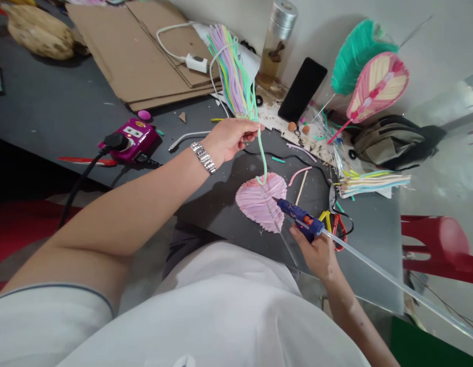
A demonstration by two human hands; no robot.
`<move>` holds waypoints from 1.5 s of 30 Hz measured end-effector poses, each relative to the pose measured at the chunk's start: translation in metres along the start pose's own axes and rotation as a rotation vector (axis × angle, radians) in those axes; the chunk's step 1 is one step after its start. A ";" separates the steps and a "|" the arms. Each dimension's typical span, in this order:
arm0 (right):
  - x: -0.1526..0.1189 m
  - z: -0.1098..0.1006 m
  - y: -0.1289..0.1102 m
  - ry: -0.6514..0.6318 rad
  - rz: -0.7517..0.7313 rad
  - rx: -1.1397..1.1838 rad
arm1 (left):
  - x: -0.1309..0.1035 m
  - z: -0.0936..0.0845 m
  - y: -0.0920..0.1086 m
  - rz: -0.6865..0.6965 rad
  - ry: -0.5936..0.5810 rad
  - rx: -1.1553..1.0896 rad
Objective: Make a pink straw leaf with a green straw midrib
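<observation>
My left hand pinches a mint-green pipe cleaner, whose lower end curls over the top edge of a pink leaf-shaped piece. That piece lies flat on the table, with a thin stem running down from it. In my right hand is a blue glue gun, its nozzle over the pink piece. A long clear glue stick sticks out of the gun's back. Beyond my left hand lies a bundle of pastel pipe cleaners.
Cardboard sheets and a purple power socket are on the left. A bottle and a phone stand at the wall, near two finished leaf shapes. Pliers lie beside my right hand.
</observation>
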State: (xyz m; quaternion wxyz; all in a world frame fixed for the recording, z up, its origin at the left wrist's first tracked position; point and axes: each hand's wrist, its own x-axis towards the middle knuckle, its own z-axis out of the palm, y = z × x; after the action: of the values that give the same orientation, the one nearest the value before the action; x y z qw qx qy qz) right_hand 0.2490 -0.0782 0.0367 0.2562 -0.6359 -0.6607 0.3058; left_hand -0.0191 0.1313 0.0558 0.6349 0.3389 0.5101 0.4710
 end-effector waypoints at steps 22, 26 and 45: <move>0.017 0.012 -0.005 -0.052 -0.075 -0.103 | 0.003 -0.002 -0.008 0.017 -0.025 -0.005; 0.016 0.012 -0.005 -0.051 -0.055 -0.098 | 0.000 -0.001 -0.005 0.021 -0.018 0.012; 0.005 0.007 -0.002 -0.080 -0.050 -0.123 | -0.005 0.003 0.000 0.015 -0.002 0.039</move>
State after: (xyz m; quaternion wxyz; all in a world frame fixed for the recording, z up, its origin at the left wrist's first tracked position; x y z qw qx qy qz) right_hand 0.2419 -0.0737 0.0334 0.1976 -0.6210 -0.7035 0.2834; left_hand -0.0162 0.1262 0.0580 0.6252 0.3556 0.5159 0.4654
